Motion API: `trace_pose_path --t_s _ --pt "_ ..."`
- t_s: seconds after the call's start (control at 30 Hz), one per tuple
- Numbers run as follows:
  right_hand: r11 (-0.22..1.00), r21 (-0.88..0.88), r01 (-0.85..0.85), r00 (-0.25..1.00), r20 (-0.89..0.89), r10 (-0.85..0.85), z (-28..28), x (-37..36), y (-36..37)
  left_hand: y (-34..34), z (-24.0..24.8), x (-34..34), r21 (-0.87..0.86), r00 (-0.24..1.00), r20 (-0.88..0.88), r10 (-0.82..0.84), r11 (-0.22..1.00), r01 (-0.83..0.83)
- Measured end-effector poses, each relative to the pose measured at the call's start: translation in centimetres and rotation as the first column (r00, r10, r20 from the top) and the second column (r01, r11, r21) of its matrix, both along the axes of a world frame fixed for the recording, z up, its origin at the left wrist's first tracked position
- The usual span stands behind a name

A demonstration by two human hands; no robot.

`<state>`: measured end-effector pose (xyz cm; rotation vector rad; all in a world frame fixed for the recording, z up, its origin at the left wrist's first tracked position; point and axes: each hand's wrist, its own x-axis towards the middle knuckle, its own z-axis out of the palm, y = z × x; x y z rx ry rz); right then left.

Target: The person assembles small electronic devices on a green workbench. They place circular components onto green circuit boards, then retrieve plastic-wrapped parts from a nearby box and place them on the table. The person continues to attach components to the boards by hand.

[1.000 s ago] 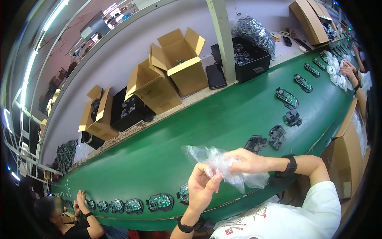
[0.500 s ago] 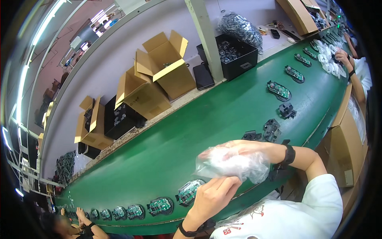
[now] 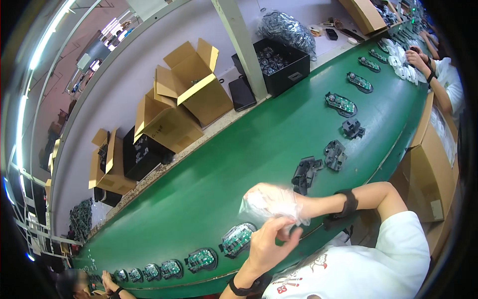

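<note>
My right hand (image 3: 271, 201) is inside a thin clear plastic glove (image 3: 259, 207), just above the near edge of the green conveyor belt (image 3: 209, 184). A black band sits on that wrist. My left hand (image 3: 271, 242) reaches up from below and pinches the glove's loose edge near the right wrist. A green circuit board in a black shell (image 3: 238, 239) lies on the belt just left of my hands. Black plastic housings (image 3: 304, 172) lie just beyond the right hand.
More boards (image 3: 201, 259) line the belt's near edge to the left, and others (image 3: 340, 103) run off to the right. Open cardboard boxes (image 3: 191, 84) and a black bin of parts (image 3: 279, 62) stand behind the belt. Co-workers' hands work at the far right (image 3: 416, 56) and lower left (image 3: 107, 280).
The clear plastic was loose and held up between both hands. Now it covers my right hand, and my left hand has moved under it to the edge.
</note>
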<state>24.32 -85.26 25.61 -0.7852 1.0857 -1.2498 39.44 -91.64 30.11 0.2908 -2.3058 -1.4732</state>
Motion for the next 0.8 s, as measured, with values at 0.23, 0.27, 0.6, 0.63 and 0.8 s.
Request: trace_pose_path --t_s 0.23,0.27,0.6,0.63,0.8 --pt "0.962 -0.01 -0.272 0.958 -0.093 0.27 5.0 -1.5 1.0 -1.1 -0.5 0.8 0.318 0.952 0.138 0.272 0.898 -0.303" --pt "0.952 -0.145 -0.27 0.915 -0.346 0.207 3.7 -1.5 1.3 -1.0 -0.3 0.5 0.432 0.953 0.174 0.249 0.85 -0.301" --pt "0.985 -0.149 -0.082 0.82 -0.573 -0.019 -1.2 -0.5 0.1 0.1 0.3 -0.8 -0.151 0.994 0.044 -0.098 0.983 0.103" --pt "0.991 -0.126 -0.04 0.851 -0.524 -0.032 -1.8 -0.3 0.0 0.1 0.2 -1.1 -0.324 0.995 0.02 -0.094 0.941 0.096" --pt "1.0 0.001 -0.017 0.996 0.083 0.017 -1.6 0.0 0.0 -1.0 -1.7 -0.1 -0.614 0.997 0.059 0.047 0.79 -0.001"
